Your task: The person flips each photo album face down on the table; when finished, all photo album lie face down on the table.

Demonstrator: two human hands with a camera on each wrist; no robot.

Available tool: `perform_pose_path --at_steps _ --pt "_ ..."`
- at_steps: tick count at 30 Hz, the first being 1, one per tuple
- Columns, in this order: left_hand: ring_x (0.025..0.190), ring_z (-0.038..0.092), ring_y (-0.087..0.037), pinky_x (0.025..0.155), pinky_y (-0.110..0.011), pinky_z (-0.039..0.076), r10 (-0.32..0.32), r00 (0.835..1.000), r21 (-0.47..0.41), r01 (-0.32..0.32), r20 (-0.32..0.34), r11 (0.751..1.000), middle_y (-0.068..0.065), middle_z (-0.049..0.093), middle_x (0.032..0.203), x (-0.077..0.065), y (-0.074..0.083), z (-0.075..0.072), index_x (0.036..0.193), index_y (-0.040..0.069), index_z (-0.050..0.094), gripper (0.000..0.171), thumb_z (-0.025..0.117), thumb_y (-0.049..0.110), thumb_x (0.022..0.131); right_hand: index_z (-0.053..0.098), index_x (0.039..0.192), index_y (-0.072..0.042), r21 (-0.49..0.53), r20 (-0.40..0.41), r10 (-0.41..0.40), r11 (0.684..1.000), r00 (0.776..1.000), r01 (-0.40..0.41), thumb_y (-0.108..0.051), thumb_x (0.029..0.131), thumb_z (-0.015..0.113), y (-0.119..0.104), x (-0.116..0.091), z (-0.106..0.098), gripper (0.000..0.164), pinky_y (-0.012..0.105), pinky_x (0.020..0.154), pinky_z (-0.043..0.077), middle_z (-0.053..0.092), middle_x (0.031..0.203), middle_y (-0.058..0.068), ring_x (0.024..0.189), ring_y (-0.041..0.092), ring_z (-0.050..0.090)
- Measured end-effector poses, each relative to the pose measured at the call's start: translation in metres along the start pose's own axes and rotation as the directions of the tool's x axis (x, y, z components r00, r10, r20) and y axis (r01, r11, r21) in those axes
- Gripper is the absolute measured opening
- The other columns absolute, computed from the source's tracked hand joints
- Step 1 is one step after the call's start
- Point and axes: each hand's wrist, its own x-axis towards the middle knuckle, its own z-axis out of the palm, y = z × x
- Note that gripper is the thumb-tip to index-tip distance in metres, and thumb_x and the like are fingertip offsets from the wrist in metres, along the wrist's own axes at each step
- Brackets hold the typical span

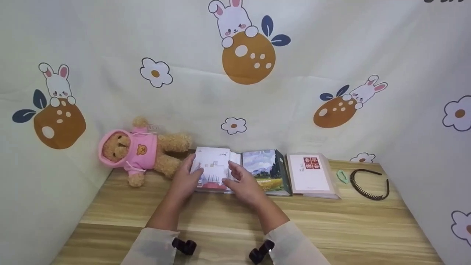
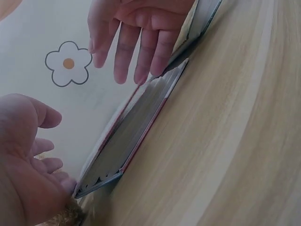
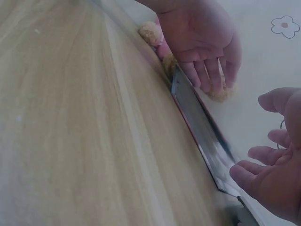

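A thick book [image 1: 212, 162] with a white and pink cover lies flat on the wooden table, between both hands. My left hand [image 1: 187, 179] is at its left edge, fingers loosely bent, fingertips at or against the cover's side. On the other side my right hand [image 1: 243, 184] hovers by the right edge with its fingers spread and relaxed. In the left wrist view the page block [image 2: 136, 127] shows between the left hand [image 2: 28, 160] and the right hand [image 2: 146, 33]. The right wrist view shows the right palm [image 3: 277, 169] facing the book; contact there cannot be told.
Right of that book lies one with a landscape painting cover [image 1: 259, 167], then a beige book [image 1: 311, 173] with red squares. Farther right are a green hair clip [image 1: 342, 176] and a dark toothed headband [image 1: 369, 196]. A teddy bear [image 1: 143, 151] in a pink hoodie lies left. Printed cloth hangs behind.
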Motion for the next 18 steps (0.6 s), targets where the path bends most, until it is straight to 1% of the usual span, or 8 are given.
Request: perform_pose_path --at_steps 1,3,5,7,10,12,14,18 --pt "0.167 0.019 -0.039 0.139 -0.054 0.012 0.005 1.000 0.007 -0.005 -0.002 1.000 -0.020 0.025 0.177 0.000 -0.001 0.000 0.167 0.003 0.031 0.070 0.057 0.017 0.105 0.043 0.164 -0.010 0.004 0.007 0.008 1.000 1.000 -0.008 -0.027 0.100 0.074 0.001 0.000 0.001 0.072 0.052 0.129 0.039 0.045 0.170 0.013 0.157 0.037 0.045" --pt "0.167 0.018 -0.040 0.138 -0.055 0.012 -0.012 1.000 0.008 0.012 0.015 1.000 -0.023 0.026 0.177 0.000 -0.005 -0.001 0.167 0.000 0.030 0.071 0.057 0.013 0.103 0.042 0.164 -0.009 0.012 0.020 0.015 1.000 1.000 -0.015 -0.026 0.100 0.074 0.002 -0.001 0.003 0.073 0.052 0.130 0.037 0.044 0.170 0.014 0.158 0.037 0.043" --pt "0.165 0.023 -0.042 0.138 -0.057 0.015 -0.028 0.999 0.022 0.027 0.025 0.999 -0.025 0.029 0.174 0.001 -0.009 0.000 0.167 -0.002 0.029 0.073 0.058 0.009 0.100 0.042 0.164 -0.009 0.014 0.028 0.017 1.000 0.999 -0.018 -0.026 0.100 0.074 0.003 -0.001 0.005 0.074 0.051 0.132 0.035 0.043 0.170 0.017 0.159 0.037 0.042" --pt "0.163 0.026 -0.044 0.137 -0.058 0.017 -0.050 0.998 0.026 0.049 0.033 0.998 -0.028 0.030 0.173 0.001 -0.012 0.001 0.166 -0.004 0.029 0.075 0.058 0.005 0.097 0.040 0.165 -0.008 -0.002 0.039 0.013 1.000 0.999 -0.013 -0.026 0.100 0.073 0.005 0.000 0.007 0.075 0.049 0.133 0.032 0.042 0.170 0.018 0.160 0.036 0.040" --pt "0.161 0.030 -0.045 0.136 -0.057 0.021 -0.066 0.998 0.012 0.066 0.017 0.998 -0.030 0.033 0.171 0.002 -0.015 0.002 0.165 -0.006 0.030 0.076 0.059 0.001 0.095 0.040 0.165 -0.007 -0.035 0.051 0.007 0.999 0.999 -0.005 -0.027 0.100 0.073 0.006 -0.001 0.009 0.076 0.048 0.134 0.030 0.042 0.170 0.019 0.161 0.034 0.038" --pt "0.163 0.028 -0.043 0.137 -0.055 0.019 -0.084 0.996 -0.017 0.084 0.008 0.996 -0.028 0.033 0.172 0.002 -0.013 0.002 0.165 -0.005 0.031 0.076 0.059 0.001 0.095 0.039 0.166 -0.007 -0.048 0.060 0.006 0.999 0.998 -0.003 -0.027 0.100 0.073 0.006 -0.002 0.009 0.076 0.048 0.135 0.029 0.041 0.171 0.018 0.161 0.034 0.037" --pt "0.163 0.029 -0.041 0.137 -0.054 0.021 -0.092 0.996 -0.046 0.092 -0.004 0.995 -0.027 0.033 0.172 0.000 -0.009 0.001 0.166 -0.003 0.032 0.076 0.059 0.001 0.095 0.039 0.166 -0.009 -0.038 0.062 0.015 0.999 0.998 -0.012 -0.028 0.101 0.072 0.005 -0.002 0.009 0.075 0.048 0.135 0.029 0.039 0.172 0.017 0.162 0.033 0.036" --pt "0.161 0.034 -0.035 0.135 -0.051 0.027 -0.077 0.997 -0.144 0.073 -0.020 0.987 -0.018 0.035 0.174 -0.004 0.006 0.002 0.167 0.008 0.035 0.075 0.060 0.003 0.096 0.041 0.166 -0.016 -0.002 0.057 0.064 0.998 0.996 -0.064 -0.033 0.102 0.071 0.001 -0.003 0.006 0.073 0.049 0.134 0.030 0.039 0.173 0.012 0.162 0.030 0.036"
